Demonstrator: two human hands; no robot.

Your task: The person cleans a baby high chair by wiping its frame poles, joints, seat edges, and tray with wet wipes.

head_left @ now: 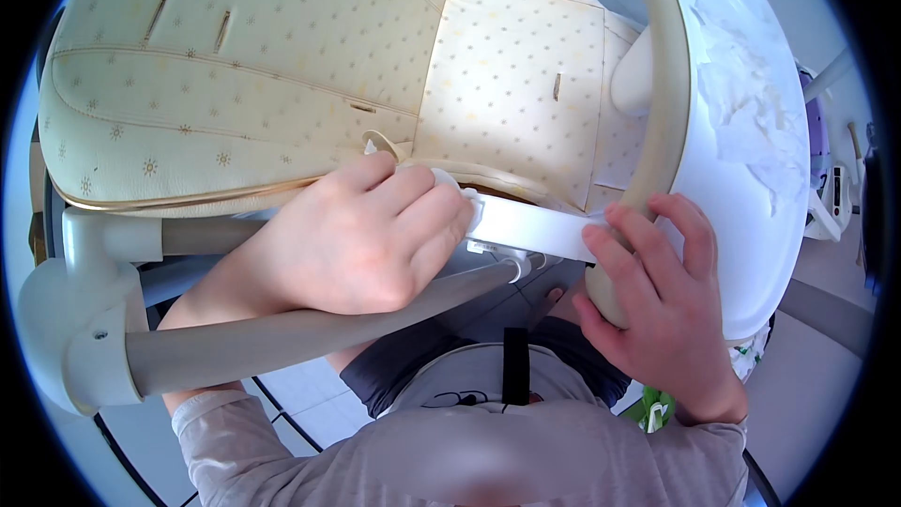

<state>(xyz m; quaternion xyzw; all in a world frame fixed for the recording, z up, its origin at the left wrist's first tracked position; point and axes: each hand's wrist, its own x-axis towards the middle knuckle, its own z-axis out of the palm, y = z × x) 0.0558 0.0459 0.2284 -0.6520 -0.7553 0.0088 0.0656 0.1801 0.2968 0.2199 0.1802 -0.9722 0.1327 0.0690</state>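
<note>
A high chair with a cream, dotted padded seat (507, 75) fills the view before me. My left hand (361, 235) is closed at the near side edge of the seat, above the grey tube (282, 343). White bits peek out beside its fingers, but what they grip is hidden. A beige strap loop (380, 143) rises just behind the knuckles. My right hand (657, 296) curls around the lower end of the beige rim (668, 94) of the white tray (751, 253). Between the hands runs a white plastic arm (535, 223).
Crumpled white tissue (746, 94) lies on the tray. A white plastic frame joint (80, 333) stands at the left. A purple and white object (826, 178) is beyond the tray, and a green and white packet (655, 408) is below my right forearm.
</note>
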